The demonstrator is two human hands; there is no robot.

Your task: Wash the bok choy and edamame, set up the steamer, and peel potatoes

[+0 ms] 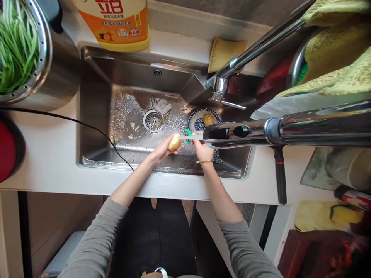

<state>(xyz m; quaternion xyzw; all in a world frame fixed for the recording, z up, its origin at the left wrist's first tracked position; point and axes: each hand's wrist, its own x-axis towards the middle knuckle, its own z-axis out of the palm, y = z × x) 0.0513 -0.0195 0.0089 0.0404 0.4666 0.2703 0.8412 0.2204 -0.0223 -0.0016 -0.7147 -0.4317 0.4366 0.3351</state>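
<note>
Over the sink, my left hand is closed around a partly peeled potato, whose pale flesh shows on top. A stream of water from the faucet reaches this potato. Just to the right, my right hand grips a green peeler, its head pointing toward the potato and apart from it. The faucet hides part of that hand and of the peeler's handle. Behind it, a brown potato rests on a blue-and-white plate in the sink.
Scraps lie around the drain. A yellow detergent bottle and a yellow sponge-like block stand behind the sink. At left is a metal pot of green vegetables. A black cable crosses the sink's left side; a black-handled tool lies at right.
</note>
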